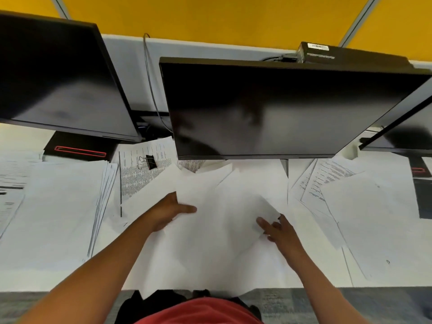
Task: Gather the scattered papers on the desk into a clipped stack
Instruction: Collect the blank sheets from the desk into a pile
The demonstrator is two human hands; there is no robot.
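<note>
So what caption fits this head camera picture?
Both hands, left hand and right hand, gather loose papers while the binder clip waits.

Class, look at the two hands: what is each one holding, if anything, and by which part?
Left hand grips the middle sheets by their left edge, thumb on top. Right hand touches their right corner; whether it grips cannot be told.

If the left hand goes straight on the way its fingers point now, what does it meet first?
The left hand points rightward across the blank sheets; probably it meets the right hand first, though depth is unclear.
</note>
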